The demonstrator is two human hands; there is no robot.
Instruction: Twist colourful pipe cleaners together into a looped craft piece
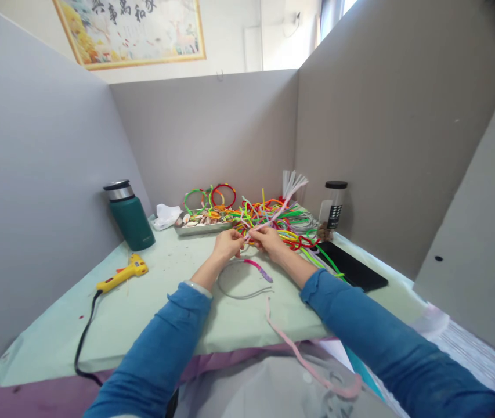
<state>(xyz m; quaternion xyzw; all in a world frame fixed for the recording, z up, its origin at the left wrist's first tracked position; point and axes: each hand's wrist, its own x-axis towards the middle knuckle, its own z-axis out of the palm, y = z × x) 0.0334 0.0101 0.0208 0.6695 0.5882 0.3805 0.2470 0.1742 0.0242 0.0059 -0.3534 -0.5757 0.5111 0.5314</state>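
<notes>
My left hand [228, 244] and my right hand [268, 241] meet above the middle of the table, fingertips close together. Both pinch a pale pink pipe cleaner [248, 237]; its exact shape between the fingers is too small to make out. Just below them lies a thin grey wire hoop [230, 295], with a gap at its right side. Pink and purple wrapping [256, 268] covers its upper right part. A separate pink fuzzy strip [291, 342] runs from the table over the front edge onto my lap.
Behind my hands sit a tangled pile of coloured pipe cleaners [293, 220] and a metal tray [203, 230] with shells and coloured rings [224, 196]. At left are a yellow glue gun [125, 274] and green bottle [132, 223]; at right, a black phone-like slab [356, 267] and clear jar [333, 206].
</notes>
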